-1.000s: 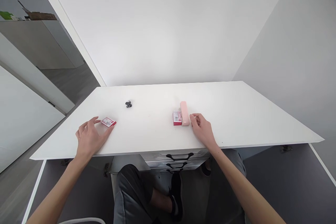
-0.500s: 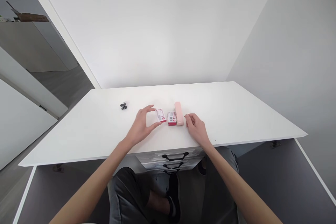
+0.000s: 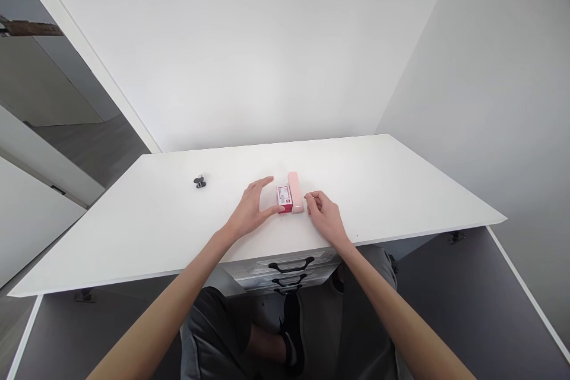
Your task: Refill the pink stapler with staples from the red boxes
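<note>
On the white tabletop, a small white-and-red staple box (image 3: 284, 195) sits stacked on a similar box, against the left side of a pink stapler (image 3: 295, 192). My left hand (image 3: 255, 206) is open around the left of the stack. Its thumb tip lies at the box's near edge, and the index finger stands apart from the far corner. To the right of the stapler, my right hand (image 3: 324, 214) rests on the table with its fingers curled in. Nothing shows in its grip, and it does not touch the stapler.
A small black clip-like object (image 3: 200, 181) lies at the left on the white tabletop (image 3: 155, 219). Below the front edge are drawers with black handles (image 3: 291, 265). A wall rises behind the table, and another stands to the right.
My left hand has moved the staple box right onto the other box, and its fingers have loosened from it. My right hand stays beside the stapler. The whole view has shifted slightly.
</note>
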{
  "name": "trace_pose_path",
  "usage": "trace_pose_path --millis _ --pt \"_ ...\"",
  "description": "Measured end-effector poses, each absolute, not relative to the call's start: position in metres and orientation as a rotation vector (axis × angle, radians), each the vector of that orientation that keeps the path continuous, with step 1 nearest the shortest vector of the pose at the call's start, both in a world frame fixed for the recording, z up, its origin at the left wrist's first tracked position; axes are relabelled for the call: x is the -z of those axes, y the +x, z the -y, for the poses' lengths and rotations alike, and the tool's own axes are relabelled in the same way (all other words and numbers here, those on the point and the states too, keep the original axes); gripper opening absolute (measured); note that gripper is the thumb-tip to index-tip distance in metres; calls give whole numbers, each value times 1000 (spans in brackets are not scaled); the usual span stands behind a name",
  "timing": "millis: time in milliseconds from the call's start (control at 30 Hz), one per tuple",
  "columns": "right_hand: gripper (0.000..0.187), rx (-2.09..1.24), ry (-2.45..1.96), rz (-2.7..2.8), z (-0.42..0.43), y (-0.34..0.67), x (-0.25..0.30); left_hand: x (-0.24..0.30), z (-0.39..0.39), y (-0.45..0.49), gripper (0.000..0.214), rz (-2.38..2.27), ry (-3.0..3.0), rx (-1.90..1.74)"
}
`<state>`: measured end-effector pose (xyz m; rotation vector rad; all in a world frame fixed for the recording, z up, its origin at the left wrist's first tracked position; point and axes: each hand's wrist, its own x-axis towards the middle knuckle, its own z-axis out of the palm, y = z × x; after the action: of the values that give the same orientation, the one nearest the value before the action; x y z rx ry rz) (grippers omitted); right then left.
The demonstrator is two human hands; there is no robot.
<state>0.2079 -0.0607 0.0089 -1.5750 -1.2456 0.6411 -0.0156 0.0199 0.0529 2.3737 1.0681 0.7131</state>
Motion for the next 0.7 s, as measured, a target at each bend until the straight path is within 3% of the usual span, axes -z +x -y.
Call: trace_pose_path --millis 167,300,700 --pt "44 -656 -1576 1247 61 208 -10 -46 -38 -49 44 -1262 2371 -1154" --pt "44 -650 -1577 1253 62 207 -11 -43 -68 -95 40 -1613 2375 -1250" --pt "42 -686 -1570 1239 61 207 -12 -52 -118 -169 57 -1897 2299 -582"
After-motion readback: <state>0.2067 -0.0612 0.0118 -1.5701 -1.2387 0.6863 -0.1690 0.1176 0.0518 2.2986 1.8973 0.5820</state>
